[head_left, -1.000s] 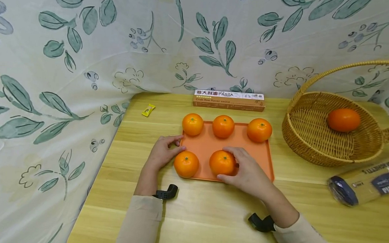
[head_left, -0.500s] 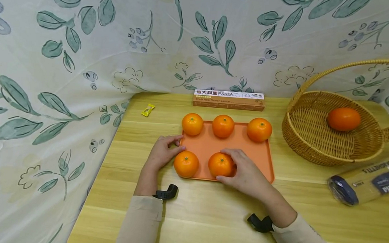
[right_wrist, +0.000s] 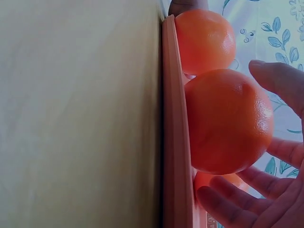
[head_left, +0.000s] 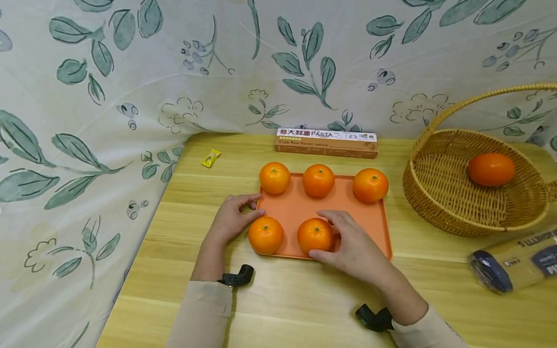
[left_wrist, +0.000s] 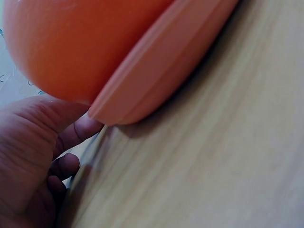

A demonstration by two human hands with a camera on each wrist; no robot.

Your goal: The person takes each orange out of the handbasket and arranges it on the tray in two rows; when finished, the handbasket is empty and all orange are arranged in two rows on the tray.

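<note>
In the head view, a salmon-coloured tray [head_left: 300, 212] carries mandarin oranges in two rows. My right hand [head_left: 357, 249] is round the right side of the front middle mandarin [head_left: 315, 235]. The right wrist view shows the thumb [right_wrist: 275, 80] standing off this mandarin, with the loosely bent fingers beside and beneath it. My left hand [head_left: 231, 219] holds the tray's left edge between thumb and forefinger, next to the front left mandarin [head_left: 266, 235]. Along the back edge sit the left mandarin [head_left: 274, 178], middle mandarin [head_left: 318, 180] and right mandarin [head_left: 370, 185].
A pasta box [head_left: 326, 143] lies behind the tray against the patterned cloth. On the right stands a wicker basket [head_left: 428, 203] with one orange-red fruit [head_left: 491, 169] inside. A spaghetti bag [head_left: 524, 260] lies in front of it. A small yellow packet [head_left: 210, 158] is at the back left.
The front middle mandarin shifted slightly left and toward the person, then stayed put. My right hand went with it and has since eased slightly away. The left hand has not moved.
</note>
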